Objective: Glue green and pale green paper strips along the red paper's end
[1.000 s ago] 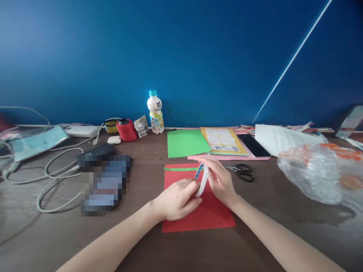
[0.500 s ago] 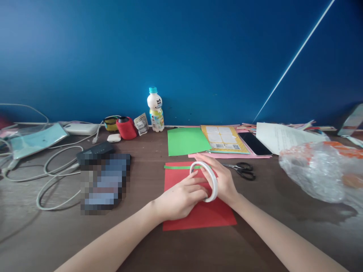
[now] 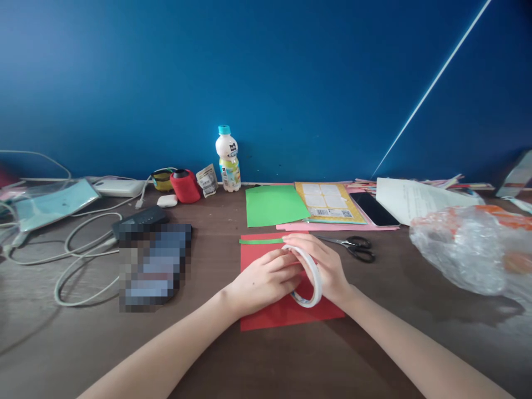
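Both my hands hold a white roll of tape [image 3: 312, 280] over a red sheet of paper [image 3: 274, 317] on the brown desk. My left hand [image 3: 266, 280] has its fingers curled against the roll's left side. My right hand [image 3: 328, 266] wraps round the roll from the right and behind. A thin green strip [image 3: 261, 241] lies along the red sheet's far edge, just left of my fingers. Black scissors [image 3: 353, 247] lie right of my right hand.
A green sheet [image 3: 274, 205], a yellow packet [image 3: 328, 202] on pink paper and a black phone [image 3: 373, 209] lie behind. A crumpled plastic bag [image 3: 461, 249] is at the right. A bottle [image 3: 228, 159], red cup [image 3: 185, 185], cables [image 3: 83, 244] and a blurred device [image 3: 152, 266] are at the left.
The tape roll has turned from edge-on and upright to tilted with its ring facing me, and dropped lower over the red sheet. Both hands moved slightly toward me with it.
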Tool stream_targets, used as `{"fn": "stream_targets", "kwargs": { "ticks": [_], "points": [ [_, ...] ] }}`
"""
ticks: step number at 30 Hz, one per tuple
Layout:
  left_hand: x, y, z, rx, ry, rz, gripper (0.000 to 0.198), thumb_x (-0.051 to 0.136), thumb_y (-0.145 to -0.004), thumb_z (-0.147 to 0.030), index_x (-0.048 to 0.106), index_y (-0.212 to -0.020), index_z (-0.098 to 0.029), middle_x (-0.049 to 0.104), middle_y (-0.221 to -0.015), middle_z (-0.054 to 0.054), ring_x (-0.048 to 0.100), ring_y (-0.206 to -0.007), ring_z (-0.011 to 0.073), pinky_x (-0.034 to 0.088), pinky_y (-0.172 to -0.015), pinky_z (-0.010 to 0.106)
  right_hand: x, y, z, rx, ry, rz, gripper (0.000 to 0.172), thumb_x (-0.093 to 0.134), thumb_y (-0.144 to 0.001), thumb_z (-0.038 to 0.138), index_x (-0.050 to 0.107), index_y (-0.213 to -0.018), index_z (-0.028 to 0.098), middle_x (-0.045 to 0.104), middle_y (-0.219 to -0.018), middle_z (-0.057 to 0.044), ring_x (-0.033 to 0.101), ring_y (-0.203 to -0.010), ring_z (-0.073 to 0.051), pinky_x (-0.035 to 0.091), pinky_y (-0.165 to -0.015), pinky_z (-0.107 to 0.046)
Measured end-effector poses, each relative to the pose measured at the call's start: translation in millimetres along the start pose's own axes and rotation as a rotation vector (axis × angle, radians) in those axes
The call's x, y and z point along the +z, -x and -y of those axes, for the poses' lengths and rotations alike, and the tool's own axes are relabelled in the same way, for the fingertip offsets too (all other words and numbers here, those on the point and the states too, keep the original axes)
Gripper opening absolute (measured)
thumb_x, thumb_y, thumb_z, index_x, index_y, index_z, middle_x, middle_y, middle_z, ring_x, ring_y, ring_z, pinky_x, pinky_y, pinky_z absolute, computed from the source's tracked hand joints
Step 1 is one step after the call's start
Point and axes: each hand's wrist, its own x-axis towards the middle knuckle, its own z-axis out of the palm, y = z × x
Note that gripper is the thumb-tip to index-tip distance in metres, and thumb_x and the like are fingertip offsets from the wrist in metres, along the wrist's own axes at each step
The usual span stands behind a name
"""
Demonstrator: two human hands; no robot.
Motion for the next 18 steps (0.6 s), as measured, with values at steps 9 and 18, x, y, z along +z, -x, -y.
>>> {"fn": "stream_targets", "kwargs": {
  "ticks": [9, 18],
  "points": [
    [-17.2, -6, -10, -0.304, 0.713, 0.006, 0.029, 0.032, -0.088, -0.032, 0.057, -0.087, -0.017, 0.061, -0.091, 0.007, 0.051, -0.094, 0.0203, 0.035, -0.09, 0.035, 3, 3, -10, -0.023, 0.213, -0.109, 0.047, 0.039, -0.086, 0.007, 0.044, -0.123, 0.036, 0.054, -0.104, -0.004, 0.054, -0.101, -0.019, 0.049, -0.083, -0.037],
    [-7.0, -6, -9, -0.108, 0.682, 0.081, 0.024, 0.04, -0.085, -0.016, 0.059, -0.101, -0.014, 0.065, -0.096, 0.008, 0.049, -0.101, 0.0196, 0.03, -0.1, 0.035, 7, 2, -17, 0.096, 0.154, 0.022, 0.033, 0.041, -0.087, 0.013, 0.045, -0.117, 0.027, 0.058, -0.106, -0.005, 0.054, -0.101, -0.019, 0.047, -0.086, -0.037]
  ]
}}
